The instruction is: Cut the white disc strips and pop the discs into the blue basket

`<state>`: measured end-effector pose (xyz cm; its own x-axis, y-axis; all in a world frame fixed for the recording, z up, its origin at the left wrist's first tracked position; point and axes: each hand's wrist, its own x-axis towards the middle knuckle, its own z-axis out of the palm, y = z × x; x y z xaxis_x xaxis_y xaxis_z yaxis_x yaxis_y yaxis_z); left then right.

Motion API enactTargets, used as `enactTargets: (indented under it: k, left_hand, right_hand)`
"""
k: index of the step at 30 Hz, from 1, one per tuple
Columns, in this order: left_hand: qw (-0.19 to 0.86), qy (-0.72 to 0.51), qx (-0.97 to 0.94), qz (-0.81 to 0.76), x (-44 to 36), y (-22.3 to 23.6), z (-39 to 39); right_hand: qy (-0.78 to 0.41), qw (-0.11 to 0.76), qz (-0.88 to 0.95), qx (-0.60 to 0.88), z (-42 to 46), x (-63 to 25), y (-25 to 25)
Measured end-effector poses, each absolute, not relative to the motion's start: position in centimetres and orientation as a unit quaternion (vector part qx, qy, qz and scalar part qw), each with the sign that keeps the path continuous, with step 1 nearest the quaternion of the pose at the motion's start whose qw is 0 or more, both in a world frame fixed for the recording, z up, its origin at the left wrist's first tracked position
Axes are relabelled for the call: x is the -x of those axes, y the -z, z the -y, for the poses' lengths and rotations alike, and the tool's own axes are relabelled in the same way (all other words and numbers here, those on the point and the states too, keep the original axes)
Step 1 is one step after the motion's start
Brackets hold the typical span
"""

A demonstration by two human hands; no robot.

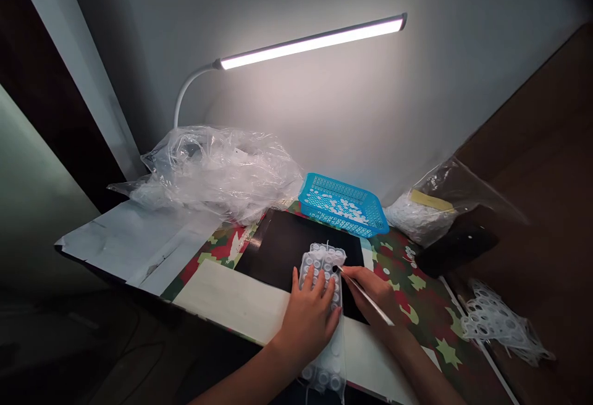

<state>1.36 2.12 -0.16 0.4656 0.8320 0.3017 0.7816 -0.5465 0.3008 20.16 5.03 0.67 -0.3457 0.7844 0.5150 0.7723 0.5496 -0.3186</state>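
- Lying on the black mat (282, 244) near the front edge of the table (130, 238): a clear plastic sheet of small round buttons (323, 263), its near end hanging over the front edge
- Pressing flat on that sheet with the left hand (308, 315), fingers spread wide, pinning it against the mat
- Pinching a thin metal tool (365, 297) in the right hand (377, 294), closed on it pen-style, tip touching the sheet's right side near its far end
- Judging by the look: sheet thin, light and floppy, likely sliding easily on the smooth mat, so needing a flat palm on top rather than a pinch at one corner
- Buttons looking tiny and loose once freed, probably easy to scatter; best taken by the tool tip, not fingertips
- Standing at the far edge behind the mat: a blue basket (343, 204) holding small white pieces
- Heaped at the far left corner: crumpled clear bags (208, 170) under a lit desk lamp (310, 41)
- Sitting at the right edge: another bag of white pieces (419, 217) and, nearer, a pile of emptied white webbing (498, 321)
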Motion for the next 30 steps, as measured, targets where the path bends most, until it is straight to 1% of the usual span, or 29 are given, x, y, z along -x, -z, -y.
enactTargets:
  k: [3,7,11,14,18,22,30]
  left_hand:
    - [0.062,-0.213,-0.855,-0.469,-1.3,0.2,-2.1]
    - [0.064,-0.218,-0.853,-0.47,-1.3,0.4,-2.1]
    - [0.061,-0.227,-0.85,-0.471,-1.4,0.6,-2.1]
    - [0.06,-0.228,-0.85,-0.472,-1.4,0.7,-2.2]
    - [0.056,-0.232,-0.85,-0.47,-1.5,0.8,-2.2]
    - [0.045,-0.244,-0.847,-0.47,-1.6,1.1,-2.1]
    - [0.033,-0.252,-0.846,-0.468,-1.6,1.2,-2.2]
  right_hand:
    - [-0.062,0.341,0.802,0.486,-4.5,-20.1,-1.6]
    - [-0.1,0.361,0.8,0.469,-3.8,-20.0,-2.2]
    - [-0.152,0.356,0.807,0.446,-3.9,-20.0,-1.2]
    - [-0.167,0.36,0.806,0.439,-4.1,-20.2,-0.4]
    - [-0.17,0.374,0.813,0.413,-4.4,-20.6,0.2]
    - [-0.161,0.357,0.844,0.367,-4.7,-20.9,0.1]
    - [-0.067,0.339,0.874,0.342,-4.5,-20.1,-0.7]
